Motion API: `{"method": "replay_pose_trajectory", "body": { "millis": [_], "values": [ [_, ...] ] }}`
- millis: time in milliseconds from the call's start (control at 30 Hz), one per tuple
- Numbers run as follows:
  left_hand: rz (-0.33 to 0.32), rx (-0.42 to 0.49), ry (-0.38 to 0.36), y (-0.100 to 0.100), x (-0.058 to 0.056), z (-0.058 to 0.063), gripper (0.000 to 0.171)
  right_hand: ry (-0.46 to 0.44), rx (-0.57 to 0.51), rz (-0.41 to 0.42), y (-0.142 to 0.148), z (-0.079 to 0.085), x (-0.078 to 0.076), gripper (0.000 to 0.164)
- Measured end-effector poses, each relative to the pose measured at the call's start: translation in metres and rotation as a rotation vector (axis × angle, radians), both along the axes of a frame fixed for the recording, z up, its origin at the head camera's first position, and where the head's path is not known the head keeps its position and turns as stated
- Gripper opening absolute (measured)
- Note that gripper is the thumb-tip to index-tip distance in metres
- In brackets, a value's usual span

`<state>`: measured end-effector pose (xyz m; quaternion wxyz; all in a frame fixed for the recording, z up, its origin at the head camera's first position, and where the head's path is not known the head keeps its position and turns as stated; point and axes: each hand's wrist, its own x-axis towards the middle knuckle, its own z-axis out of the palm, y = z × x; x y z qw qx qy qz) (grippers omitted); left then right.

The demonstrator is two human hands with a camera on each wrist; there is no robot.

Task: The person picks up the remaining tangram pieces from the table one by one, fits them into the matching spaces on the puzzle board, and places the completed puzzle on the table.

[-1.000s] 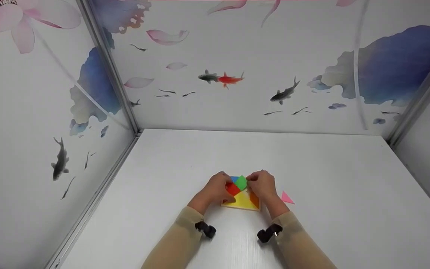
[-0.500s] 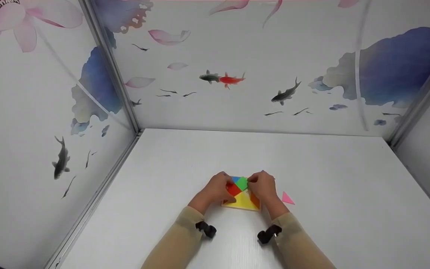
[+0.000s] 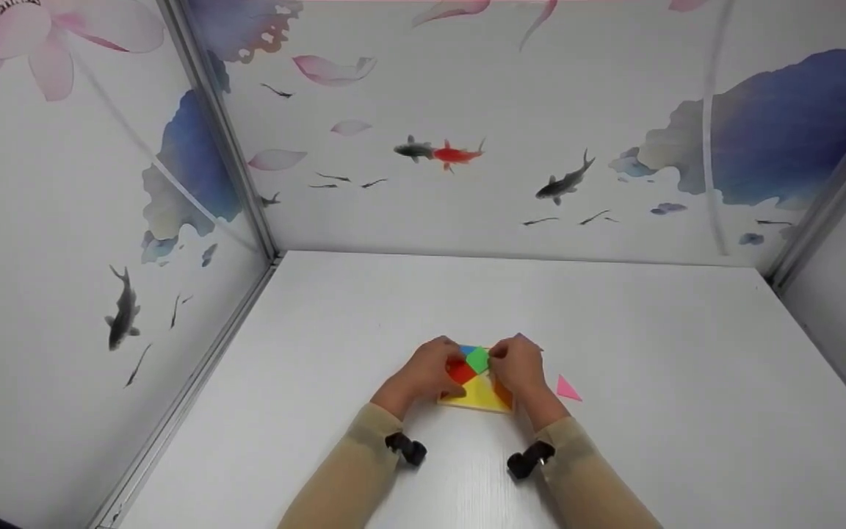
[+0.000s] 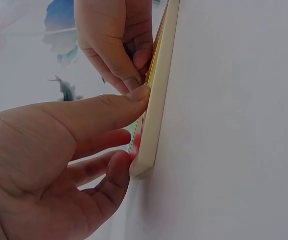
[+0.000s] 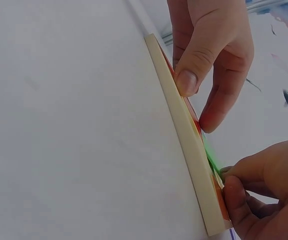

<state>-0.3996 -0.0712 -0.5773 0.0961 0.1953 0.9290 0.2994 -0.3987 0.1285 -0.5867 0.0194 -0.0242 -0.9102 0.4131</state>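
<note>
Best to steady the tray [image 5: 180, 125] with the left hand [image 3: 429, 369] gripping across its left side; ease the green piece [image 3: 477, 360], pinched in the right hand [image 3: 520, 365] over the tray's far half, down flat, leaving the pink triangle [image 3: 567, 389] right of the tray.

White tabletop [image 3: 687, 367]; pale walls [image 3: 467, 220] with fish [image 3: 565, 180], pink petals [image 3: 333, 70], bluish leaves [image 3: 783, 132]; grey corner posts [image 3: 218, 125].

Tray [image 5: 182, 130]: pale, flat
Green piece [image 3: 477, 360]: touching red piece [image 3: 461, 372]
Yellow piece [image 3: 476, 396]: near edge
Orange piece [image 3: 501, 394]: right edge
Blue piece [image 3: 468, 350]: far edge
Pink triangle [image 3: 567, 389]: right of tray
</note>
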Motion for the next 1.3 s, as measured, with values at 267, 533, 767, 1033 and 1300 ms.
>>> {"method": "replay_pose_trajectory", "body": {
  "millis": [267, 533, 767, 1033, 1300],
  "values": [
    [-0.098, -0.093, 0.001, 0.001, 0.0013, 0.0053, 0.059, 0.003, 0.024, 0.0, 0.0008, -0.0002, -0.0011, 0.012],
    [-0.115, -0.163, 0.003, 0.0023, 0.0019, 0.0071, 0.054, -0.03, 0.006, -0.007, 0.0006, 0.0006, -0.0011, 0.016],
    [-0.118, -0.156, -0.008, 0.0023, 0.0028, 0.0079, 0.055, -0.027, 0.013, 0.004, 0.0011, 0.001, -0.0008, 0.017],
    [-0.105, -0.148, -0.018, 0.0025, 0.0026, 0.0074, 0.053, -0.069, -0.008, 0.02, 0.0026, 0.0045, 0.0007, 0.019],
    [-0.127, -0.135, -0.009, 0.0005, 0.0032, 0.0074, 0.054, -0.093, -0.081, 0.009, 0.0069, 0.007, -0.0012, 0.019]
  ]
}}
